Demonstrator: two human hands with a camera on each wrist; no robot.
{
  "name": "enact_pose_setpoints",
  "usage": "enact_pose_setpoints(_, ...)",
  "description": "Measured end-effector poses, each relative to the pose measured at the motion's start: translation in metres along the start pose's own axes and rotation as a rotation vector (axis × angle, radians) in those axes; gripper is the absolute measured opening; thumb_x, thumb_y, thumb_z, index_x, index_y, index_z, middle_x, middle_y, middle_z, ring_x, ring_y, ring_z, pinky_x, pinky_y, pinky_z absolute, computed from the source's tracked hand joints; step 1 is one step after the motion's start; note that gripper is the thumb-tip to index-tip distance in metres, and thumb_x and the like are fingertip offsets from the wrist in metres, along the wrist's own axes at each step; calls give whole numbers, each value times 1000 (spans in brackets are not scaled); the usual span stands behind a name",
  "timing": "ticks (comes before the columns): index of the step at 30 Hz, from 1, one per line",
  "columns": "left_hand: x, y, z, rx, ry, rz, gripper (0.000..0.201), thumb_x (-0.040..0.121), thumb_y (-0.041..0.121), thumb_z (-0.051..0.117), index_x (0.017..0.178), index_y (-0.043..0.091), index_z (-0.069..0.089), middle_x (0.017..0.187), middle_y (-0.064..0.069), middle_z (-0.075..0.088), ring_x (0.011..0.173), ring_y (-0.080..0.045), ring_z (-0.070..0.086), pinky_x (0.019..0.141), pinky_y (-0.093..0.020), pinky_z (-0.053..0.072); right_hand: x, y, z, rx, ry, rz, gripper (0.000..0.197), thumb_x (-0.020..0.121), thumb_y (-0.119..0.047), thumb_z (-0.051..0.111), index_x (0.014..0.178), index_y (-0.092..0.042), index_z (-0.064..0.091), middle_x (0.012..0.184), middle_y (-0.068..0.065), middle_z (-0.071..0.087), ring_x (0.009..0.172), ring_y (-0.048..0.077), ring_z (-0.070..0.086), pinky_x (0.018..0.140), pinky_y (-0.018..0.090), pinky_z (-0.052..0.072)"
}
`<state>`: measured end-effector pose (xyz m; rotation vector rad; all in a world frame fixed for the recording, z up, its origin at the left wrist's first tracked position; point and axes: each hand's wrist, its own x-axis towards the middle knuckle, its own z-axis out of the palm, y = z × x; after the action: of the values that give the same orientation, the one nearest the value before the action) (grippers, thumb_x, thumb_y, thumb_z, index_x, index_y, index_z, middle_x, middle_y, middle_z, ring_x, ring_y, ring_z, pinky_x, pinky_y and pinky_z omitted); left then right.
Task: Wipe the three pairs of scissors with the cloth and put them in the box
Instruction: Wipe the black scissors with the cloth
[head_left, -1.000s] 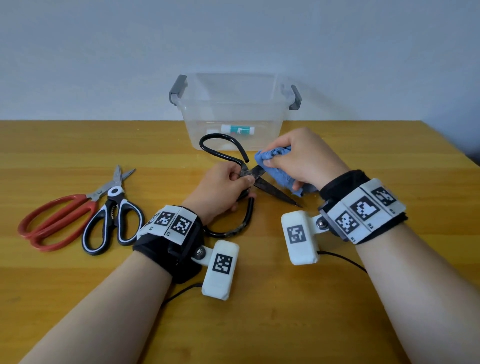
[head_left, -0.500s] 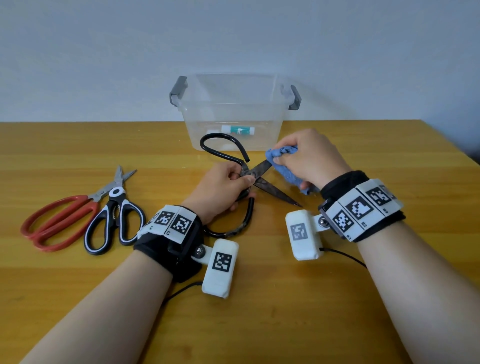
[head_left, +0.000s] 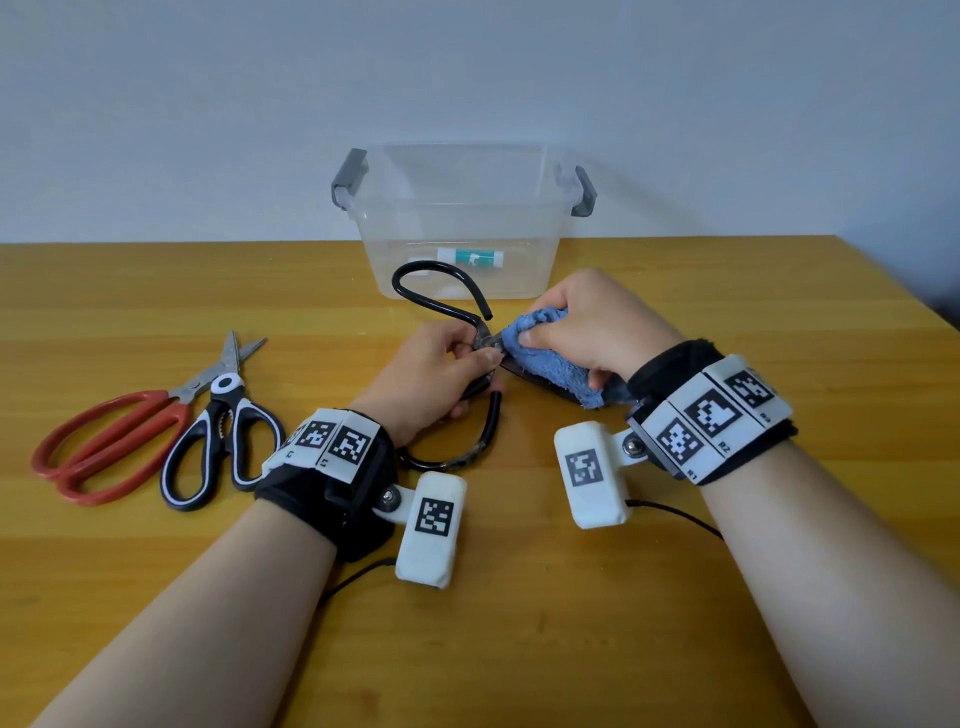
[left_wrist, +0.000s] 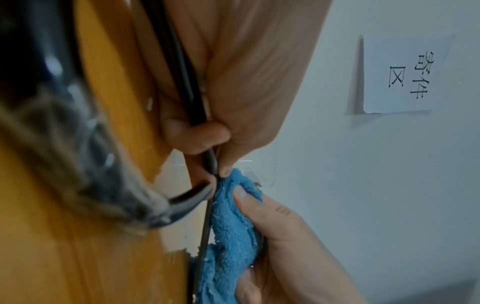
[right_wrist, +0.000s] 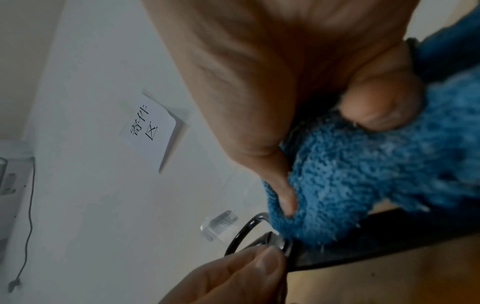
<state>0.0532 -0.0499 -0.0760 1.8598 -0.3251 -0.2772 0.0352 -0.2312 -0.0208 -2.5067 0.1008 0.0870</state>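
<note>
My left hand (head_left: 441, 374) grips the black iron scissors (head_left: 441, 306) at their pivot, just in front of the clear box (head_left: 462, 218). Their big loop handles stick out above and below that hand. My right hand (head_left: 587, 332) holds the blue cloth (head_left: 545, 358) bunched over the blades, right up against the pivot; the cloth hides most of them. In the right wrist view the cloth (right_wrist: 376, 174) lies on a dark blade (right_wrist: 363, 246). In the left wrist view the cloth (left_wrist: 231, 226) wraps the thin blade edge. The red scissors (head_left: 104, 441) and the black-and-white scissors (head_left: 223, 431) lie at the left.
The wooden table (head_left: 519, 623) runs to a right edge near the far corner. A small white and teal tube (head_left: 470, 257) lies inside the box, which has grey clip handles. A white wall with a paper sign (right_wrist: 150, 127) stands behind.
My right hand has slid the cloth back along the blades from near their tips to the pivot, covering both. The left hand and the other two scissors have stayed put.
</note>
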Motion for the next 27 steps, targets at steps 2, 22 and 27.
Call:
enact_pose_setpoints(2,0,0,1,2,3,0,32,104,14,59,79,12,39,69,-11,49,82,-18,78,36,-19,34,1,5,-2,-39,80,-1,22,96,-30,65,109,-14,74,99,10,74,35,19,53,40,26,45)
enact_pose_setpoints(22,2,-4,1,-167,103,-21,40,101,10,63,71,15,37,55,7,55,81,-19,78,46,-19,49,-23,-2,5,752,49,-88,22,91,-17,70,101,-34,81,114,-11,73,107,10,67,94,40,58)
enact_pose_setpoints(27,0,-1,-1,-163,47,-31,42,98,7,66,67,14,38,72,-13,45,77,-20,78,46,-21,51,-17,5,27,691,100,-110,27,90,-15,74,107,-35,79,110,-25,66,95,2,63,69,17,48)
